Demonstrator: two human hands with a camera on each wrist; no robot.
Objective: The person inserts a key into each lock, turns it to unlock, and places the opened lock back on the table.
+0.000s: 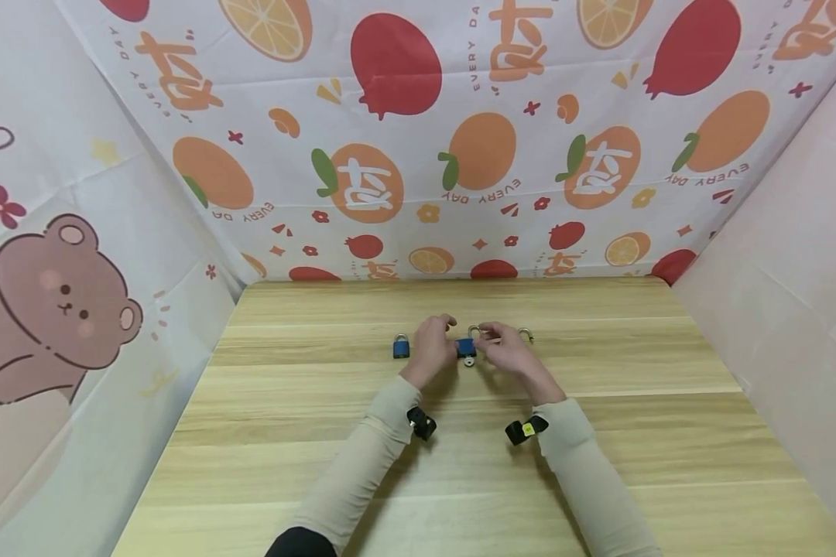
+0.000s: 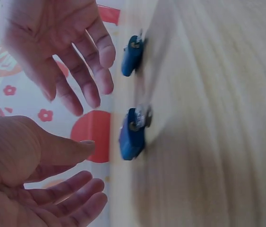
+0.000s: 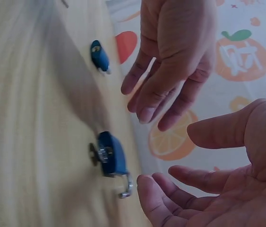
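Observation:
A blue padlock lies between my hands, its shackle swung up and a key in its bottom. My left hand hovers just left of it, fingers loosely spread. On the other side is my right hand, its fingers relaxed; in the right wrist view they appear apart from the lock. A second blue padlock, shackle down, rests left of my left hand. Behind my right hand shows the raised shackle of a third padlock, whose blue body appears in the left wrist view.
The padlocks stand in a row on a light wooden table. A fruit-print cloth hangs beyond its far edge. Pale cloths enclose both sides. Wrist cameras sit on both sleeves.

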